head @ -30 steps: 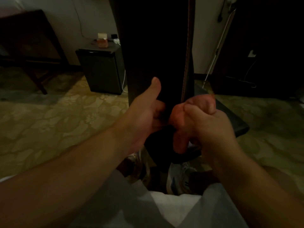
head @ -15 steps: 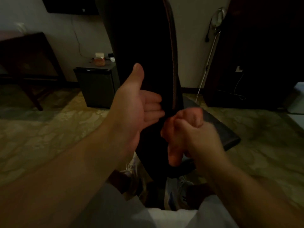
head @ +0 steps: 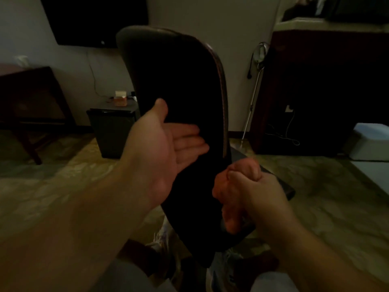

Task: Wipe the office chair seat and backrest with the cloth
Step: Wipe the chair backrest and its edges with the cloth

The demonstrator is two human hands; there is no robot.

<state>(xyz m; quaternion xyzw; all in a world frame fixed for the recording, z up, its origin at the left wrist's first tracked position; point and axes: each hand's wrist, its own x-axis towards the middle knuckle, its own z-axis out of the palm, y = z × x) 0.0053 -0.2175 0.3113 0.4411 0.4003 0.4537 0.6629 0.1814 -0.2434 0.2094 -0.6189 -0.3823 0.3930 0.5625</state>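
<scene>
The black office chair stands in front of me, its tall backrest turned edge-on with a brown trim strip down its right side. My left hand is flat, palm up-turned, fingers straight against the backrest's dark surface. My right hand grips a bunched orange-pink cloth against the backrest's lower right edge. Part of the dark seat shows behind my right hand.
A black cabinet with a small box on it stands at the left rear, beside a dark wooden table. A crutch leans by a dark cupboard. A white box sits at the right. Patterned carpet lies all round.
My left hand has let go of the backrest edge and now lies flat on it. The view has risen to show the backrest's top. My right hand still grips the cloth low down.
</scene>
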